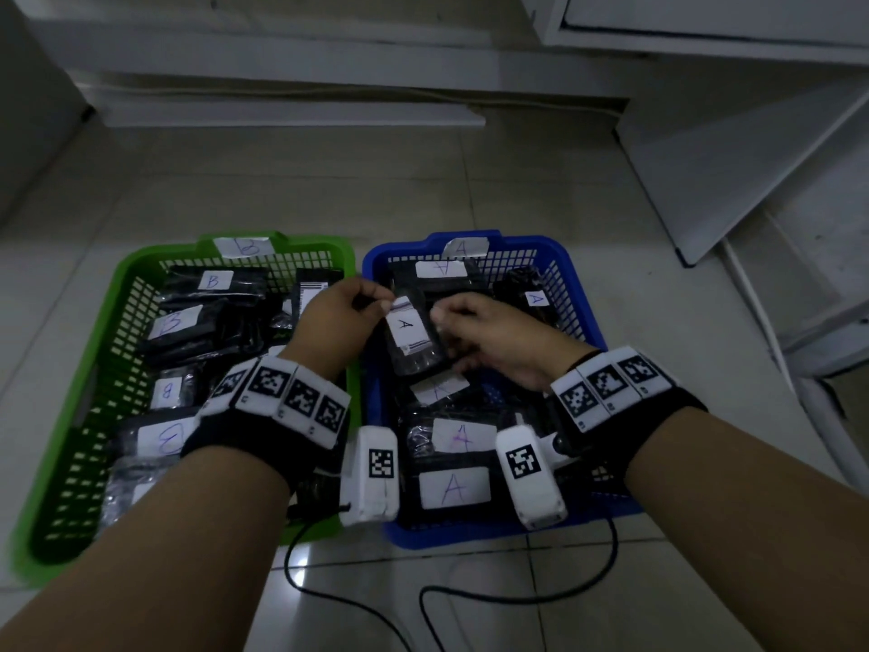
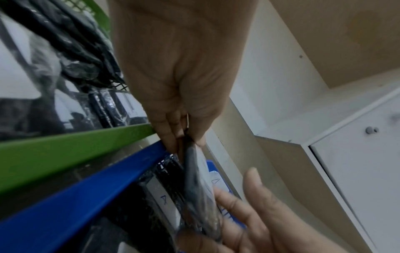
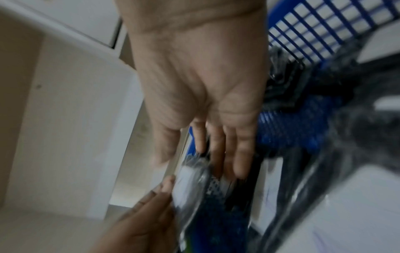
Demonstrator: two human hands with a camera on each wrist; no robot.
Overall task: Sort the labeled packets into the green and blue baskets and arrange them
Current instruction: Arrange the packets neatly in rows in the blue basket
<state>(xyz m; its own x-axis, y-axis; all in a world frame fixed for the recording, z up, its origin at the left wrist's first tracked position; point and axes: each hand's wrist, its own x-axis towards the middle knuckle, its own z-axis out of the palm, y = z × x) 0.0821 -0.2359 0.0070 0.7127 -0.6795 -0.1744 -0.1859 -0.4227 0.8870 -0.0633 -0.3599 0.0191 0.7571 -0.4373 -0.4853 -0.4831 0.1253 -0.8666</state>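
A black packet with a white label "A" (image 1: 414, 341) hangs tilted over the blue basket (image 1: 517, 240). My left hand (image 1: 378, 301) pinches its top left corner between thumb and fingers. My right hand (image 1: 451, 331) lies at its right edge, straight fingers against its back, thumb apart. In the left wrist view the left hand (image 2: 186, 137) pinches the packet (image 2: 194, 179) above the blue rim (image 2: 86, 196). In the blurred right wrist view the right hand (image 3: 194, 162) touches the packet (image 3: 190, 178). The green basket (image 1: 141, 261) holds several "B" packets; the blue one holds several "A" packets.
Both baskets sit side by side on a tiled floor. Black cables (image 1: 517, 600) run across the floor in front of them. A white cabinet (image 1: 705, 21) stands behind and a white board (image 1: 752, 181) leans at the right.
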